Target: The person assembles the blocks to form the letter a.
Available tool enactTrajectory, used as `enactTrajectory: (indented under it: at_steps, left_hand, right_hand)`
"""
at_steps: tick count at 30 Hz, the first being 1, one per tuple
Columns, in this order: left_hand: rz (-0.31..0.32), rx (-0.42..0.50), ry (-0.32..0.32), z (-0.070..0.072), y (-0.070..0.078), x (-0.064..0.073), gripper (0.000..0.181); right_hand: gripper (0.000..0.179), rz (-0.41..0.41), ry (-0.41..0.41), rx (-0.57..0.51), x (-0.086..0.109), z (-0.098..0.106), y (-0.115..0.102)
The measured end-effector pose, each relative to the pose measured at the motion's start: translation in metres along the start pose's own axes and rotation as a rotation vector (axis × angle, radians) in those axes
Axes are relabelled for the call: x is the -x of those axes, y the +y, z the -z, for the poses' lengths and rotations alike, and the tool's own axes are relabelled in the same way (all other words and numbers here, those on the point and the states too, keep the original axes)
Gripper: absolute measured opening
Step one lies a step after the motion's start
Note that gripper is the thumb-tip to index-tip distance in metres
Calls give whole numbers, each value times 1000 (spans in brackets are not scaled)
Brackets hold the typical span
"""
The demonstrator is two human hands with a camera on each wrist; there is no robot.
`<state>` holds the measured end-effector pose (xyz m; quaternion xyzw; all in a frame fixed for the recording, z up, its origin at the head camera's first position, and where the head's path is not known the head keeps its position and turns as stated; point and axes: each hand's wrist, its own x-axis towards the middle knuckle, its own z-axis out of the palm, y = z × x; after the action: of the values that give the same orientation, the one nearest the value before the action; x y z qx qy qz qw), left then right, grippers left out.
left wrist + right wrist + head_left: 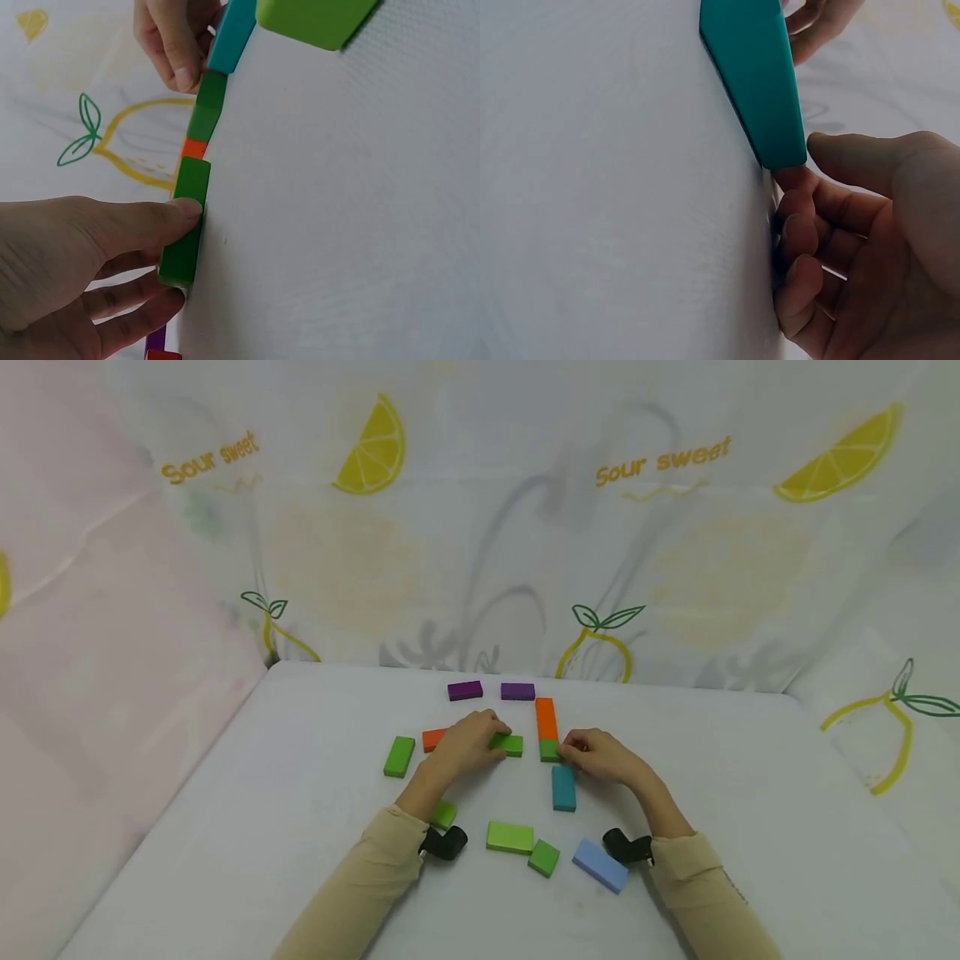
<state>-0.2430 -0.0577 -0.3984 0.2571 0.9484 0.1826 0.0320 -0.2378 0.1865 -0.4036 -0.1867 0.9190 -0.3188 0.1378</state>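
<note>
My left hand (467, 745) holds a green block (185, 232) lying on the white table, its thumb on the near face and its fingers at the far side. To the right, a long orange block (547, 718) lies end to end with a small green block (549, 752). A teal block (564, 789) lies just nearer than that pair. My right hand (602, 755) rests at the right side of the small green block, fingertips at its edge. In the right wrist view its fingers bend loosely behind the teal block's end, with the thumb apart from them.
Two purple blocks (465, 691) lie at the back. An orange-red block (433, 740) is partly hidden by the left hand, with a green block (399, 757) farther left. Nearer lie several green blocks (510, 837) and a light blue block (600, 865) by the right wrist.
</note>
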Motion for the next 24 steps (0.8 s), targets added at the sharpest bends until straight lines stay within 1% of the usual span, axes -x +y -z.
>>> enactTrajectory:
  at_steps: [3,7,10,12,16,20,24]
  left_hand:
    - [-5,15,-6,0,-1,1,36]
    - [-9,49,-5,1,-1,2,36]
    - [-6,61,-22,0,-1,2,36]
    - [-20,66,-33,-1,0,2,36]
    - [-51,61,-35,-2,2,1,36]
    - [-49,55,-21,-2,1,1,36]
    - [-64,76,-12,-1,1,1,38]
  right_hand:
    - [24,-2,-6,10,0,1,-1]
    - [27,-28,14,23,0,2,-4]
    - [29,-44,11,25,1,2,-3]
    - [28,-52,2,27,2,2,-1]
    - [27,-71,7,12,3,2,1]
    - [29,-60,11,-6,0,1,1]
    - [29,-49,5,-6,-2,0,2]
